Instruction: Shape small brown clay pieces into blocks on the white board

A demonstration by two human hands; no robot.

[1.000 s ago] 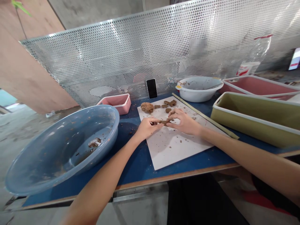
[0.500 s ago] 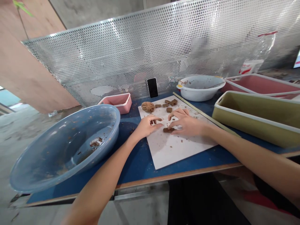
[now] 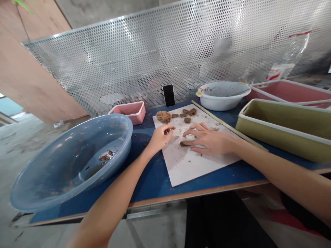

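Observation:
A small brown clay piece (image 3: 183, 144) lies on the white board (image 3: 178, 172), partly covered by fingers. My right hand (image 3: 207, 139) rests over the board with its fingers stretched and apart, one fingertip touching that piece. To the left, my left hand (image 3: 160, 138) hovers at the board's edge with fingers curled and thumb drawn in; whatever may be between them is hidden. Behind the hands sit a rough clay lump (image 3: 163, 116), a squarish clay piece (image 3: 187, 120) and several other small clay pieces (image 3: 191, 111). Crumbs are scattered over the board.
A big blue basin (image 3: 74, 144) with a wet lump stands at left. A pink tub (image 3: 138, 115), a phone (image 3: 169, 95) and a white basin (image 3: 222, 103) line the back. A thin stick (image 3: 224, 124) borders the board, beside a green trough (image 3: 279, 129).
My left hand has curled its fingers and thumb closer together. The right hand has spread flatter over the clay piece and covers more of it. The view has shifted slightly.

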